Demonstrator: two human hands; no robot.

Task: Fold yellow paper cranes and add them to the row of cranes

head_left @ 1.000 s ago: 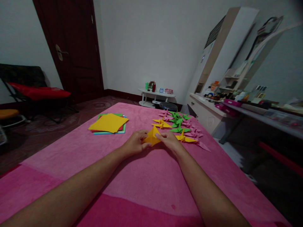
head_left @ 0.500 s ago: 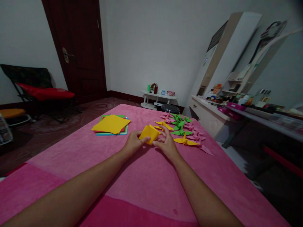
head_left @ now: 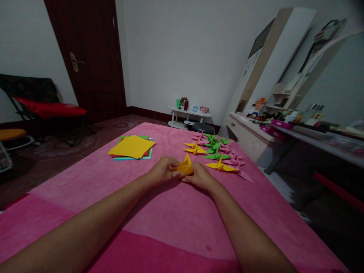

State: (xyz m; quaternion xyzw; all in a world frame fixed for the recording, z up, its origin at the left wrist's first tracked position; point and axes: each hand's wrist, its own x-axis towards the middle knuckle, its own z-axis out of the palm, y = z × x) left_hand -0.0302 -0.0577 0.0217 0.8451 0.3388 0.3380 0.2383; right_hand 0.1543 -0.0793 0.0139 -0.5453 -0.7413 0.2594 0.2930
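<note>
Between my hands is a partly folded piece of yellow origami paper, with one pointed flap standing up at its far side. My left hand pinches its left end, thumb on the near face. On the right end, my right hand grips it with the thumb low and the fingers mostly hidden behind. Just right of my right hand lies a yellow paper crane with spread wings. Another yellow crane rests farther back, beside green cranes and pink cranes.
A stack of coloured paper squares, yellow on top, lies at the left of the pink-covered table. Beyond stand a low white shelf and a dark door. A cluttered dressing table is at the right.
The yellow paper has gone from a flat, upright diamond to an opened, lower shape with a raised point. Both hands have closed in on its ends. The view has shifted slightly.
</note>
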